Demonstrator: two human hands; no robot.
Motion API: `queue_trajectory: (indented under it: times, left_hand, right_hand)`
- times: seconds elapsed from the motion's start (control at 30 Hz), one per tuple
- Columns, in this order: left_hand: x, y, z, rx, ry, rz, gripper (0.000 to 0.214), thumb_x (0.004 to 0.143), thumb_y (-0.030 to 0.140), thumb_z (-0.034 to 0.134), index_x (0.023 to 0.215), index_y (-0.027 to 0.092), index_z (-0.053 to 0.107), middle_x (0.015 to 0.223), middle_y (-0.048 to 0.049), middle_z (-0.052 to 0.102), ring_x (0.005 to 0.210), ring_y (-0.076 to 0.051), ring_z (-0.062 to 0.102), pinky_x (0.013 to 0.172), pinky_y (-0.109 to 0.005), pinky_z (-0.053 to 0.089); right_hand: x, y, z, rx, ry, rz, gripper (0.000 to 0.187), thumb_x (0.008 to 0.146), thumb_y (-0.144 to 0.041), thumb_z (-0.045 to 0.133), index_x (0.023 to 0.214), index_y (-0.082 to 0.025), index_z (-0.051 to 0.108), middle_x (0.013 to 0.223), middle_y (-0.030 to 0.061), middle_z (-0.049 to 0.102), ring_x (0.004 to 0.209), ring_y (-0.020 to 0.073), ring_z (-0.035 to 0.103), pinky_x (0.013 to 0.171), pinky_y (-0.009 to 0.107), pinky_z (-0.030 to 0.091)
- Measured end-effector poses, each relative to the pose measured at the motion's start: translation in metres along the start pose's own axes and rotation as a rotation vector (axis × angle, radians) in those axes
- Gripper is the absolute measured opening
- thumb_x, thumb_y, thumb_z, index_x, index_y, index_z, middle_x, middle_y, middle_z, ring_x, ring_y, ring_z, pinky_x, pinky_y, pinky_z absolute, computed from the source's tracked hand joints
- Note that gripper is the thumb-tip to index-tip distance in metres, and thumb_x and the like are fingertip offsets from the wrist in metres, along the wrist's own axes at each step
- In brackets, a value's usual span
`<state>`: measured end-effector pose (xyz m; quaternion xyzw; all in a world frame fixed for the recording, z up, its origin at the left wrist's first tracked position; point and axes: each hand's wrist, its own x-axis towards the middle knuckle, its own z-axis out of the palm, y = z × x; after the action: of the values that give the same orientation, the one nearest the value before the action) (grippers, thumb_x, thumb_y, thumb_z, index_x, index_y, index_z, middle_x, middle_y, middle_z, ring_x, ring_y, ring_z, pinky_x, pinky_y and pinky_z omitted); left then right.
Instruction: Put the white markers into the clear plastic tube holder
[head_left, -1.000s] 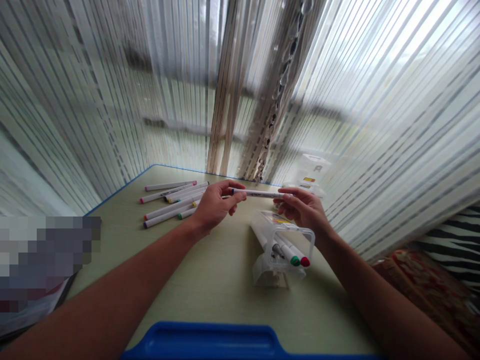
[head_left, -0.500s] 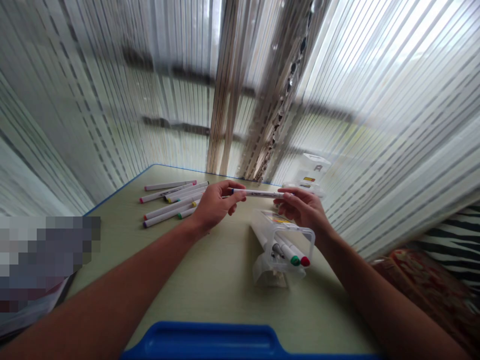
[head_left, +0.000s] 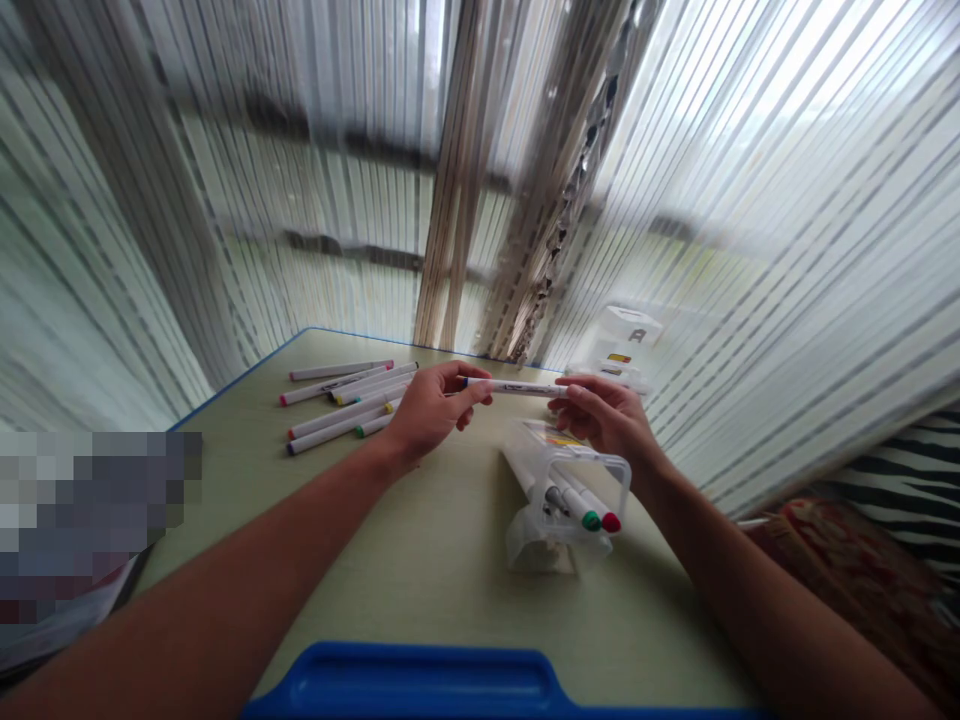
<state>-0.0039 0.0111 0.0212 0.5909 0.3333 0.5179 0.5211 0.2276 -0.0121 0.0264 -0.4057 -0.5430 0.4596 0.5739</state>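
A white marker (head_left: 521, 387) with a blue end is held level above the table by both hands. My left hand (head_left: 435, 405) pinches its blue end, and my right hand (head_left: 606, 410) grips the opposite end, whose tip the fingers cover. Just below my right hand lies a clear plastic case (head_left: 525, 455) on its side, its mouth facing me. Inside it are several white markers, among them a green-ended marker (head_left: 591, 521) and a red-ended marker (head_left: 611, 522). Left of my left hand, several loose white markers (head_left: 337, 420) with coloured ends lie in a bunch, partly hidden by that hand.
A second clear case (head_left: 626, 345) stands behind my right hand by the string curtain (head_left: 360, 200). The pale table (head_left: 420, 600) has a blue edge and a raised blue tray lip (head_left: 420, 680) in front. Patterned fabric (head_left: 847, 560) lies at the right.
Both hands and the marker stay nearly in place. The curtain strands at the left and right have swayed.
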Motion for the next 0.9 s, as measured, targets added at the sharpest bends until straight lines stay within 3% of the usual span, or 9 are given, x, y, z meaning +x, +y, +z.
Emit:
queue_trajectory:
  times: [0.9]
  left_hand:
    - [-0.0006, -0.0001, 0.0001, 0.007, -0.003, -0.007, 0.028, 0.077, 0.032, 0.074, 0.094, 0.010, 0.068, 0.073, -0.0046, 0.068, 0.045, -0.006, 0.048, 0.043, -0.021, 0.038]
  right_hand:
    - [-0.0003, 0.0008, -0.0004, 0.017, -0.013, -0.003, 0.023, 0.077, -0.035, 0.078, 0.092, -0.017, 0.074, 0.072, 0.0051, 0.075, 0.052, 0.0113, 0.064, 0.042, 0.019, 0.039]
